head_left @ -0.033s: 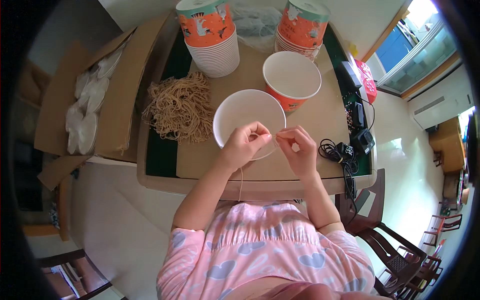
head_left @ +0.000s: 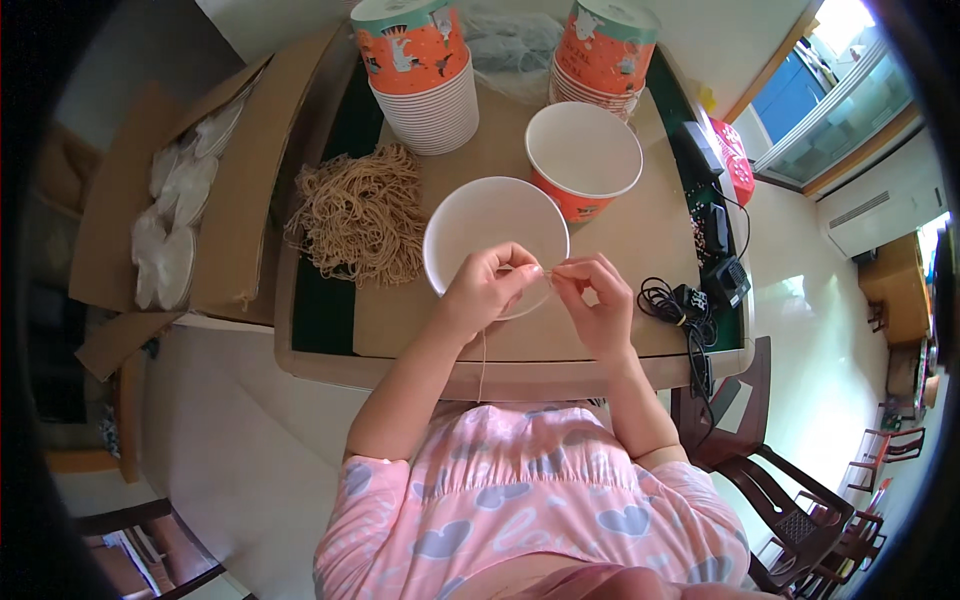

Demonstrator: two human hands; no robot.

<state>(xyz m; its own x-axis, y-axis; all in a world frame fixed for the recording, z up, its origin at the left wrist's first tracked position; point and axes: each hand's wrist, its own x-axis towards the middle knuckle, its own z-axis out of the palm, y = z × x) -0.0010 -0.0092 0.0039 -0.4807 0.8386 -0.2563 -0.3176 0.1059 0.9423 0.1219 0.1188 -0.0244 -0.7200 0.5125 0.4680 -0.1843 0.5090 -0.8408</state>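
Note:
My left hand [head_left: 487,292] and my right hand [head_left: 598,303] meet fingertip to fingertip over the near rim of a white-lined paper bucket [head_left: 490,220]. Both are closed in a pinch on a thin tan string [head_left: 484,365]; its loose end hangs below my left hand past the table's front edge. What the string does between the fingertips is too small to make out. A second paper bucket [head_left: 582,150], orange outside, stands just behind to the right. Left of the near bucket lies a tangled heap of tan strings [head_left: 360,215].
Two tall stacks of orange and green buckets, a left stack [head_left: 420,80] and a right stack [head_left: 608,55], stand at the back. An open carton [head_left: 240,190] of white wrapped pieces sits left of the table. Black cables [head_left: 675,305] and adapters lie along the right edge.
The near bucket has shifted very slightly to the left. The hanging string end has swayed a little; both hands keep their pinch almost in place.

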